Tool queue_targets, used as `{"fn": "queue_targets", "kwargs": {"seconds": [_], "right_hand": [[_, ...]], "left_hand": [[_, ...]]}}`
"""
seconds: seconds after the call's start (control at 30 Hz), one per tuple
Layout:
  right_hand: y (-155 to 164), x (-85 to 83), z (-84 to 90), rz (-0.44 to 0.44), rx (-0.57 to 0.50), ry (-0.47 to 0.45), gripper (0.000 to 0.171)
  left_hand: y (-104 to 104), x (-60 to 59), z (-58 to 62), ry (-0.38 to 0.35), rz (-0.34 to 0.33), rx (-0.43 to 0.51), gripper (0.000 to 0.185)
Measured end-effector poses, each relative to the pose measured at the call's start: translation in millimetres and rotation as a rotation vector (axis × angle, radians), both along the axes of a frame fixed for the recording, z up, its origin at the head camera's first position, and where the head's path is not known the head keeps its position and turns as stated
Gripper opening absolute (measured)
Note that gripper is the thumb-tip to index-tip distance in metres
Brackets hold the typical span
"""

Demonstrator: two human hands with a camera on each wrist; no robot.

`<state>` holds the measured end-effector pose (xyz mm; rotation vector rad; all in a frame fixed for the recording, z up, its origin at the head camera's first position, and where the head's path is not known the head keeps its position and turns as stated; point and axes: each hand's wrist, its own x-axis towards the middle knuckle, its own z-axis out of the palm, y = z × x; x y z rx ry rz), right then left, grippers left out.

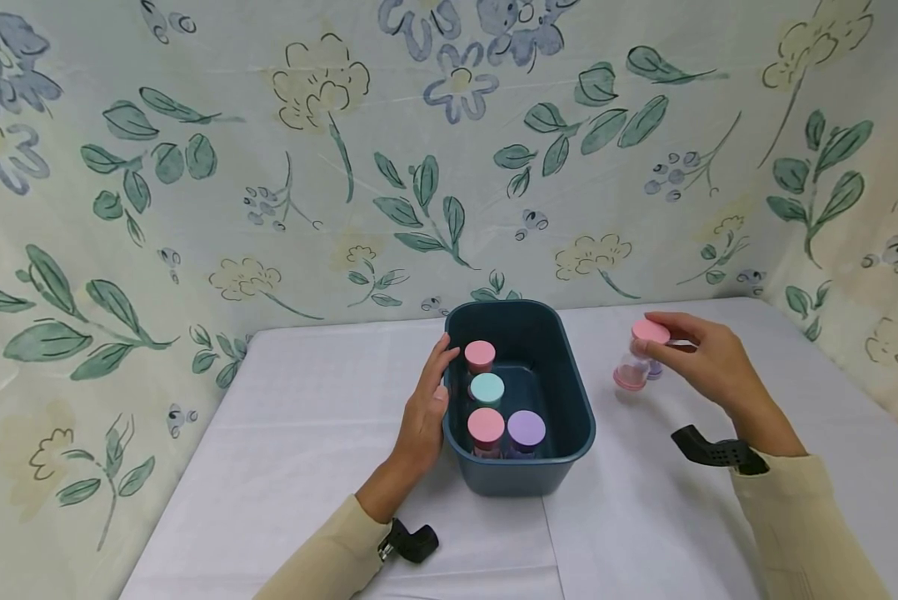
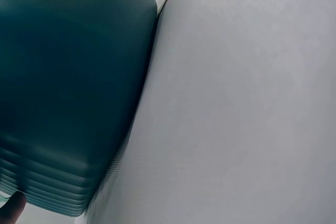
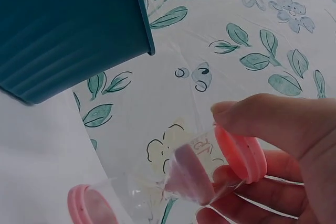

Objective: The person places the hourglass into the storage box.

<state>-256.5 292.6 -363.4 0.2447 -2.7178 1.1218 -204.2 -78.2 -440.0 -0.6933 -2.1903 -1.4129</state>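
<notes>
My right hand [image 1: 700, 354] pinches a sand timer [image 1: 632, 367] by its pink top cap, thumb on one side and fingers on the other. The timer has clear walls, pink caps and pink sand [image 3: 190, 174], and is tilted a little. Partly hidden behind it is a purple-ended timer [image 1: 655, 369]. My left hand [image 1: 422, 417] rests against the left side of a dark teal bin [image 1: 520, 479], fingers extended along its rim. Inside the bin stand a far pink-capped timer [image 1: 480, 354], a teal-capped one [image 1: 486, 389], a near pink-capped one [image 1: 486, 427] and a purple-capped one [image 1: 526, 430].
A white cloth [image 1: 329, 417] covers the table under the bin. Behind and at the sides hangs a floral curtain [image 1: 449, 167]. Each wrist wears a black camera mount, such as the right one [image 1: 719, 452].
</notes>
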Motion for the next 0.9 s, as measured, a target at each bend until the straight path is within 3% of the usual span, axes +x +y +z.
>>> {"fn": "queue_targets", "kwargs": {"seconds": [0.9], "right_hand": [[-23, 16.7, 19.0, -0.012, -0.057, 0.123, 0.064]], "left_hand": [[0, -1.0, 0.0, -0.01, 0.005, 0.003, 0.056]]}}
